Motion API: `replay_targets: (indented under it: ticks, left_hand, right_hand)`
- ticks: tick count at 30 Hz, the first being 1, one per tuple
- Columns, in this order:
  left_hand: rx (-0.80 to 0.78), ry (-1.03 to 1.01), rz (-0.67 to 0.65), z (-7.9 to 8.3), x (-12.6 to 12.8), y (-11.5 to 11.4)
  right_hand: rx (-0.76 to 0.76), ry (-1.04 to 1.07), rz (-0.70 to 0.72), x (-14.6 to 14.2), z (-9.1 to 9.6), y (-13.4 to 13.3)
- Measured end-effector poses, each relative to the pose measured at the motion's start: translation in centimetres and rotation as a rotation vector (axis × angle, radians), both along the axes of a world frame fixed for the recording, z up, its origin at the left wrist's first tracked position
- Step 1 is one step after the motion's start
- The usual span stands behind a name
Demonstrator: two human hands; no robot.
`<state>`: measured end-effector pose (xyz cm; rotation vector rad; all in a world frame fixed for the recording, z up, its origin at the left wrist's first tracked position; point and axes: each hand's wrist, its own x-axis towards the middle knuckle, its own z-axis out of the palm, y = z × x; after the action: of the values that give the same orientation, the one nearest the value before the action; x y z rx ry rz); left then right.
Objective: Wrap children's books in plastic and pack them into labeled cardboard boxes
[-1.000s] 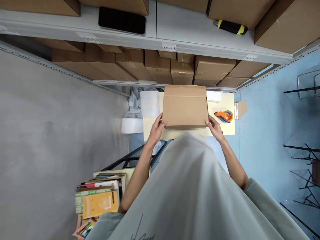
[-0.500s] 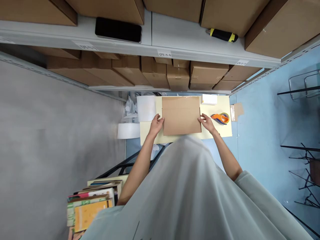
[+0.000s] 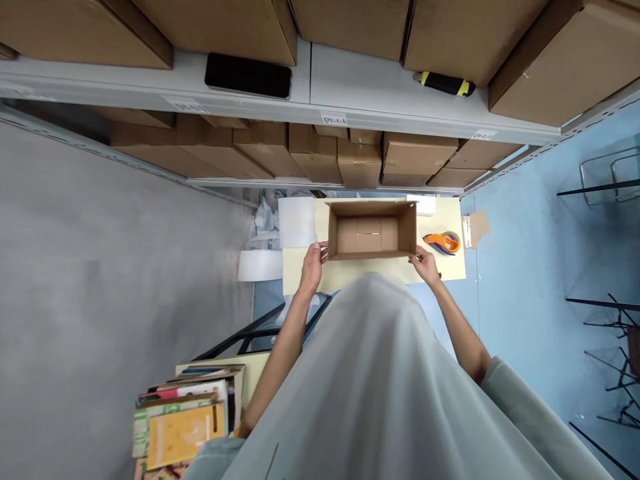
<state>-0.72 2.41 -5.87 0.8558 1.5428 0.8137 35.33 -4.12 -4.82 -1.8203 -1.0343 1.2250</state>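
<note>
A brown cardboard box (image 3: 371, 235) stands on the pale yellow table (image 3: 370, 273), its open side facing up so I see its inner bottom flaps. My left hand (image 3: 312, 265) grips the box's near left corner, fingers closed on the wall. My right hand (image 3: 426, 263) holds the near right corner in the same way. An orange tape dispenser (image 3: 441, 242) lies on the table just right of the box.
White foam rolls (image 3: 297, 222) sit left of the box. Shelves behind carry many cardboard boxes, a black phone (image 3: 249, 75) and a black-and-yellow knife (image 3: 443, 83). A stack of books (image 3: 187, 417) lies at lower left. Metal racks stand on the right.
The box, held with its closed side towards me a second ago, has been turned over and set down open side up. Both hands stayed on its near corners.
</note>
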Motion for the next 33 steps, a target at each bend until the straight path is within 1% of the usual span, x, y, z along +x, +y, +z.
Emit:
replay_targets:
  ticks: [3,5,6,9,11,14,16,18,20,21,24,26,27,29,30,31,33]
  left_hand:
    - [-0.069,0.094,-0.022,-0.7,0.4,-0.8]
    - [-0.079,0.112,-0.017,-0.7,0.4,-1.0]
    - [-0.074,0.1,-0.006,-0.6,0.4,-1.0]
    - [-0.028,0.029,0.021,0.6,0.1,-0.5]
    - [0.029,0.039,0.003,1.8,0.1,0.1]
    - [0.086,0.162,-0.094,3.2,0.2,1.1]
    - [0.095,0.253,-0.137,3.5,0.0,1.6]
    - [0.093,0.288,-0.12,3.0,-0.6,1.8]
    - [0.064,0.239,-0.051,2.0,-1.5,1.9]
    - [0.033,0.191,-0.005,1.4,-2.0,1.9]
    - [-0.096,0.049,0.163,-0.6,-2.8,1.8]
    - [-0.169,0.02,0.25,-1.7,-2.7,1.8]
    - [-0.188,0.027,0.271,-2.2,-2.5,1.8]
    - [-0.188,0.081,0.271,-2.8,-2.1,2.0]
    - [-0.162,0.132,0.259,-2.9,-1.9,2.0]
    - [-0.114,0.208,0.241,-2.8,-1.9,2.1]
    - [0.047,0.429,0.182,-2.2,-2.1,2.1]
  right_hand:
    - [-0.085,0.03,-0.007,0.0,-1.3,-1.1]
    - [-0.107,0.02,-0.037,0.3,-1.5,-1.2]
    - [-0.1,0.012,-0.057,0.4,-1.3,-1.0]
    - [-0.048,-0.002,-0.117,0.9,0.2,0.4]
    - [-0.015,-0.026,-0.121,0.9,1.6,1.8]
    - [-0.003,-0.105,-0.043,0.9,3.3,3.6]
    - [0.0,-0.163,0.029,1.2,4.1,4.3]
    - [0.029,-0.223,0.084,1.9,4.4,4.4]
    - [0.056,-0.251,0.102,2.9,4.1,4.1]
    - [0.055,-0.238,0.089,3.4,3.8,3.8]
    - [0.007,-0.106,-0.023,4.4,2.0,3.0]
    - [-0.037,-0.031,-0.118,4.4,0.3,2.9]
    - [-0.053,-0.026,-0.164,4.3,-0.5,2.9]
    - [-0.049,-0.083,-0.244,3.9,-1.7,3.2]
    - [-0.027,-0.145,-0.268,3.7,-2.0,3.3]
    - [0.004,-0.23,-0.275,3.6,-2.1,3.5]
    - [0.074,-0.437,-0.237,3.7,-1.6,3.6]
